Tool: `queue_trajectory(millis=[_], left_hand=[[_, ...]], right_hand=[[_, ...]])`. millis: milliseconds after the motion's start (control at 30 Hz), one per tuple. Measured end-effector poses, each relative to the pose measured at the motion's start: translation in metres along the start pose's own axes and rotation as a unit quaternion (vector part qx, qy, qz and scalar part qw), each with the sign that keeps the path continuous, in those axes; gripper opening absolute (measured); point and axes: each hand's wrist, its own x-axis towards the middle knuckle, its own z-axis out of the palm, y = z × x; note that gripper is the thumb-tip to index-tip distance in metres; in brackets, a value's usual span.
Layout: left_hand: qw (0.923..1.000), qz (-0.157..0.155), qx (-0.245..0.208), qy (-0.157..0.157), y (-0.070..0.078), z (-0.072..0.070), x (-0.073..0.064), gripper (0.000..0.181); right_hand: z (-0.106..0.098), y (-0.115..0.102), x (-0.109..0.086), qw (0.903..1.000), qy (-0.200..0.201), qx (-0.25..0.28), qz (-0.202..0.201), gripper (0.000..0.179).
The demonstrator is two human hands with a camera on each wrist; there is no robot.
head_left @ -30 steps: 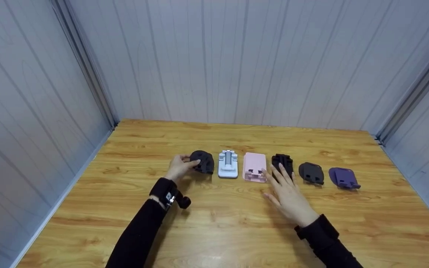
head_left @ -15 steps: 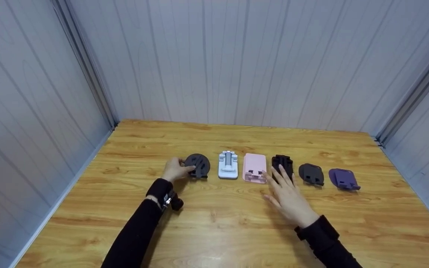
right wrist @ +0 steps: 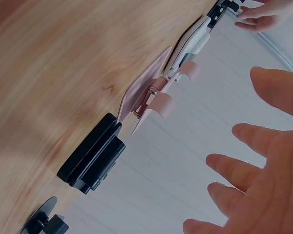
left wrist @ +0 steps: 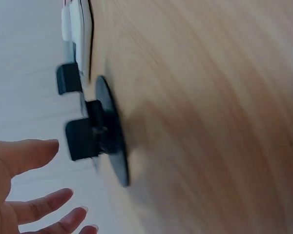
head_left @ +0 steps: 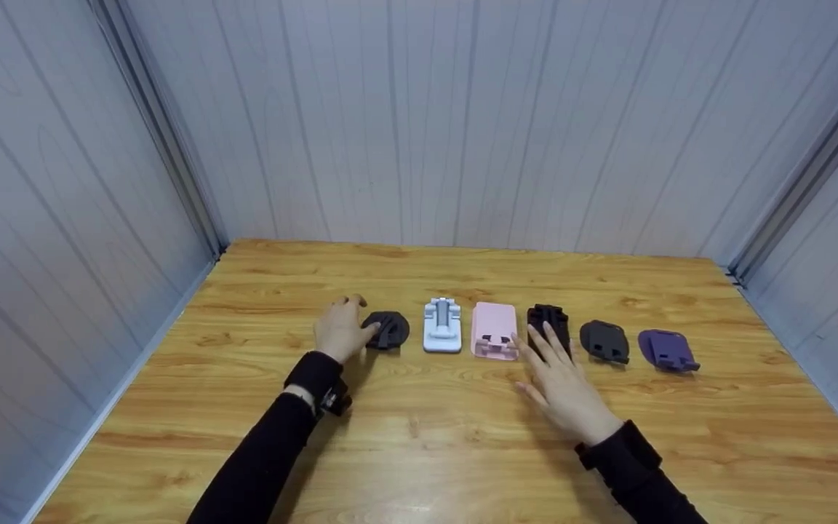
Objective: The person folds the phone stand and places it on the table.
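A round black phone stand (head_left: 394, 332) lies on its disc base at the left end of a row of phone stands. Beside it is my left hand (head_left: 337, 331); in the left wrist view its thumb (left wrist: 31, 153) and spread fingers are apart from the stand's two upright hooks (left wrist: 82, 140). My right hand (head_left: 563, 386) hovers with fingers spread over the lower part of a black folded phone stand (head_left: 546, 314). A pink phone stand (head_left: 495, 324) is just left of those fingertips. The right wrist view shows the right palm (right wrist: 271, 187) holding nothing.
Between the round stand and the pink one lies a white phone stand (head_left: 441, 338). Farther right are a dark grey phone stand (head_left: 606, 340) and a purple one (head_left: 670, 349). All rest on a wooden table (head_left: 419, 437) with pale panel walls (head_left: 433, 124) behind and at both sides.
My left hand shifted the round stand left and turned it, lowered it flat, then let go, its fingers spreading. The right hand stayed in place over the black folded stand.
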Motion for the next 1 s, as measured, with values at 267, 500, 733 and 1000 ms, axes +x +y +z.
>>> queue_trajectory(millis=[267, 500, 733, 1000], left_hand=[[0.9967, 0.070, 0.003, 0.043, 0.014, -0.001, -0.013, 0.055], [0.9872, 0.137, 0.025, 0.078, 0.021, 0.002, -0.020, 0.064], [0.9844, 0.174, 0.010, 0.023, 0.029, 0.007, -0.033, 0.079], [0.9763, 0.216, -0.001, -0.007, 0.039, 0.013, -0.060, 0.074]], right_hand=[[0.000, 0.002, 0.000, 0.9999, -0.002, -0.009, 0.009, 0.062], [0.002, 0.004, -0.001, 0.9999, 0.005, -0.016, 0.003, 0.060], [0.005, 0.005, -0.002, 0.9996, 0.006, -0.027, -0.003, 0.059], [0.005, 0.005, -0.002, 0.9997, 0.004, -0.022, 0.001, 0.058]])
